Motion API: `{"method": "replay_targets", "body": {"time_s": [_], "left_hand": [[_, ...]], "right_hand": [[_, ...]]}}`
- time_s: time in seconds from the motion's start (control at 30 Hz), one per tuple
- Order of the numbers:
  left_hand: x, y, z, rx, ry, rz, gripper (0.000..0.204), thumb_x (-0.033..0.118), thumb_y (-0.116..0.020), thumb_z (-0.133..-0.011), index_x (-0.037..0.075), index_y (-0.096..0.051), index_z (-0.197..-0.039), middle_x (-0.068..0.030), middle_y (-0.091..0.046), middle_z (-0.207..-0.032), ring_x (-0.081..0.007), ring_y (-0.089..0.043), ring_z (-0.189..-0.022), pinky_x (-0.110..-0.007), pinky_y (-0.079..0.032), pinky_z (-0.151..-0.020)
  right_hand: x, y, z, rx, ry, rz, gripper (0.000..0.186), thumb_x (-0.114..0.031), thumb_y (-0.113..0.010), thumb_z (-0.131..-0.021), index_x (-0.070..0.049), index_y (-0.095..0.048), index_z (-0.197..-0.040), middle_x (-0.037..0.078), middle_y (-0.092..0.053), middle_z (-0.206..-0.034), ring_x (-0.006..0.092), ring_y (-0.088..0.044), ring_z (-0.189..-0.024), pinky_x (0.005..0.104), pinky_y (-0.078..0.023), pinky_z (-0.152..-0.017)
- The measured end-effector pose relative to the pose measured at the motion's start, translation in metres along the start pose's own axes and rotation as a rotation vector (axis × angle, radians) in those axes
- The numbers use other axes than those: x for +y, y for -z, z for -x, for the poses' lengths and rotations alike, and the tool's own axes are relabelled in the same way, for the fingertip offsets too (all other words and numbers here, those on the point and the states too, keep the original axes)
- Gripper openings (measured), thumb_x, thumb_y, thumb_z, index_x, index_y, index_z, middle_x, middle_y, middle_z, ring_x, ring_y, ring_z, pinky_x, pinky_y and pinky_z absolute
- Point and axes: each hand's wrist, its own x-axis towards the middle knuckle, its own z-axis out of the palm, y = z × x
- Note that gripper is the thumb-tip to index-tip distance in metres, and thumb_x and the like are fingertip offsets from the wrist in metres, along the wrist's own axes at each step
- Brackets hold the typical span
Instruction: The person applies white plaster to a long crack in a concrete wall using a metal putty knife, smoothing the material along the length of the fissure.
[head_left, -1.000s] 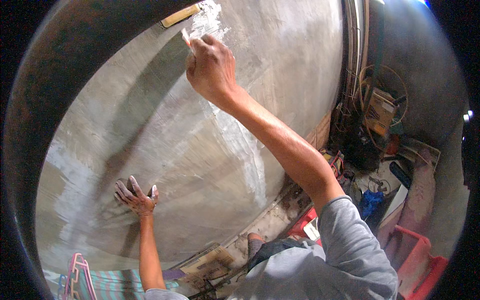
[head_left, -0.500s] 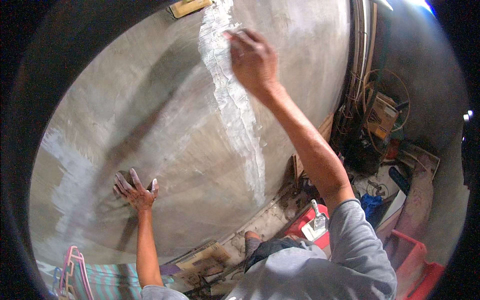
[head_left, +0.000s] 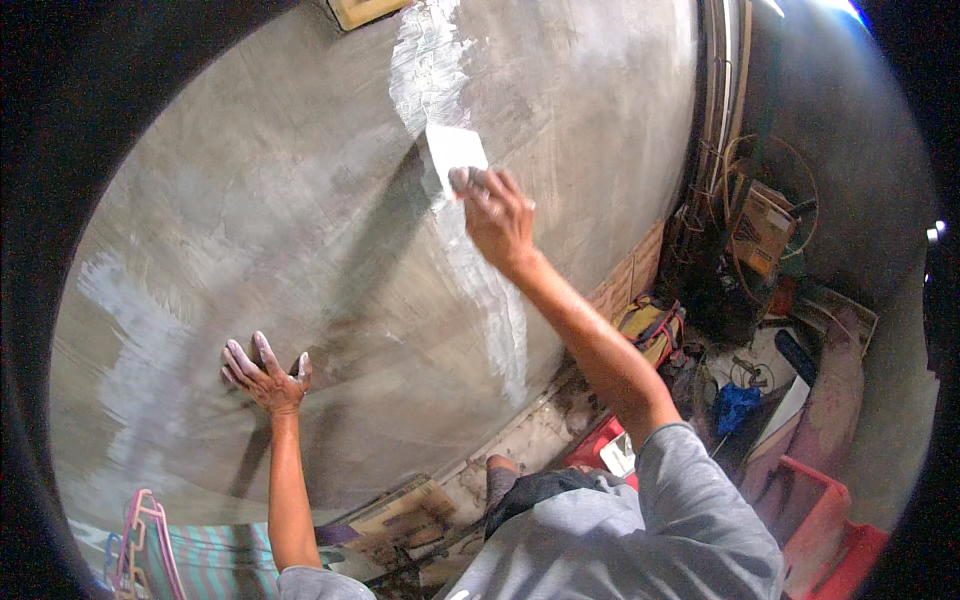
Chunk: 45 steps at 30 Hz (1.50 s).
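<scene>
White putty blade [head_left: 455,150] pressed to a grey cement wall [head_left: 270,220].
Just above the right hand [head_left: 497,215], whose fingers [head_left: 470,182] pinch its lower edge, the blade lies flat on a rough white putty streak [head_left: 440,60] running up and down the wall; the arm reaches up. Lower left, the left hand [head_left: 262,375] braces the wall, fingers spread. Red crates [head_left: 825,510] and clutter crowd the floor at right.

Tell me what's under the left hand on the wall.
The left hand lies flat on the grey wall, fingers spread. Bare plaster shows around it; whatever is beneath the palm is covered.
</scene>
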Motion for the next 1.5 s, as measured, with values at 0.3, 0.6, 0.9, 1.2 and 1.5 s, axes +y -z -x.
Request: {"method": "replay_targets", "body": {"time_s": [0.3,0.6,0.9,1.2,1.5], "left_hand": [[-0.004,0.005,0.0,-0.025,0.0,-0.029,0.08,0.065,-0.043,-0.083,0.011,-0.035,-0.141,-0.0258,-0.024,-0.143,-0.0458,-0.025,-0.132,-0.062,-0.02,-0.103],[-0.003,0.006,0.001,-0.024,-0.002,0.004,0.081,0.066,-0.043,-0.083,0.011,-0.032,-0.142,-0.0258,-0.023,-0.145,-0.0461,-0.023,-0.133,-0.062,-0.019,-0.105],[-0.006,0.006,0.001,-0.044,0.018,0.01,0.083,0.066,-0.046,-0.081,0.012,-0.031,-0.142,-0.0254,-0.023,-0.144,-0.0457,-0.023,-0.133,-0.062,-0.019,-0.104],[-0.009,0.002,0.008,-0.001,0.018,0.057,0.079,0.062,-0.048,-0.081,0.016,-0.031,-0.143,-0.0244,-0.024,-0.145,-0.0436,-0.025,-0.133,-0.061,-0.019,-0.105],[0.0,-0.003,0.001,-0.008,0.033,0.064,0.077,0.06,-0.048,-0.081,0.016,-0.033,-0.142,-0.0244,-0.024,-0.145,-0.0424,-0.025,-0.133,-0.061,-0.02,-0.105]], "right_hand": [[-0.02,0.009,-0.022,0.158,-0.221,-0.047,0.028,-0.004,-0.059,-0.078,-0.007,-0.06,-0.106,0.008,-0.057,-0.086,0.0243,-0.059,-0.078,0.0357,-0.049,-0.058],[-0.083,-0.04,-0.009,-0.022,0.0,-0.084,0.036,-0.005,-0.057,-0.073,0.0,-0.059,-0.108,0.014,-0.05,-0.094,0.0263,-0.054,-0.084,0.0374,-0.047,-0.059],[-0.022,-0.004,-0.041,0.119,-0.475,-0.109,0.023,-0.004,-0.055,-0.078,-0.003,-0.061,-0.099,0.015,-0.055,-0.086,0.034,-0.057,-0.068,0.0439,-0.046,-0.058],[-0.068,0.0,-0.042,0.111,-0.211,-0.191,0.026,-0.004,-0.056,-0.076,-0.005,-0.058,-0.102,0.013,-0.055,-0.089,0.0345,-0.057,-0.074,0.0437,-0.048,-0.059],[-0.042,-0.034,-0.078,0.095,-0.077,0.032,0.014,-0.01,-0.058,-0.082,-0.003,-0.059,-0.094,0.012,-0.053,-0.088,0.0277,-0.057,-0.079,0.0382,-0.049,-0.06]]}}
